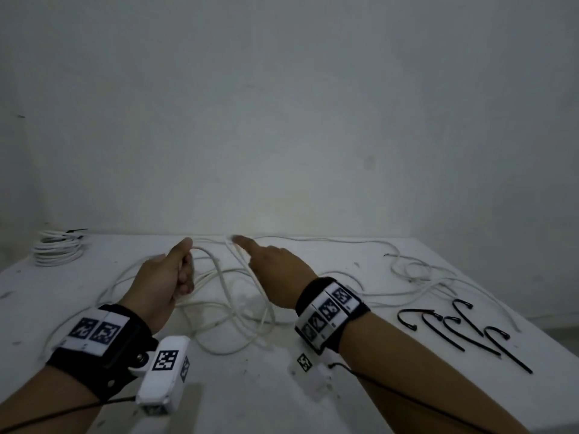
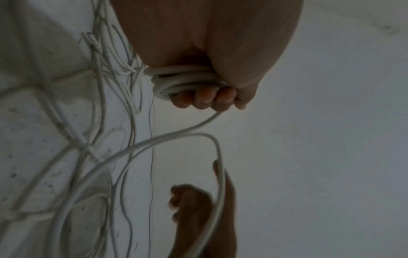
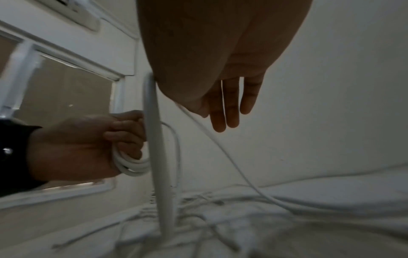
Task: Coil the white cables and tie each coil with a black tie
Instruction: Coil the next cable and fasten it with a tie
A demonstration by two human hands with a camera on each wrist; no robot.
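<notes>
White cable [image 2: 187, 80] loops fill left hand [image 2: 205, 69]; head view hides them.

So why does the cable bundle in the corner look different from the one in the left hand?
The corner coil lies finished on the table, tied with a black tie; the held coil is gripped in the left hand, untied, trailing loose cable. The corner coil's loops look wider. Both are white.

We find the left hand [image 1: 170, 274] raised, fingers [image 2: 204, 98] curled tight in a fist-like grip. The right hand [image 1: 275, 261] reaches forward, palm down, fingers [image 3: 229, 108] straight and together.
</notes>
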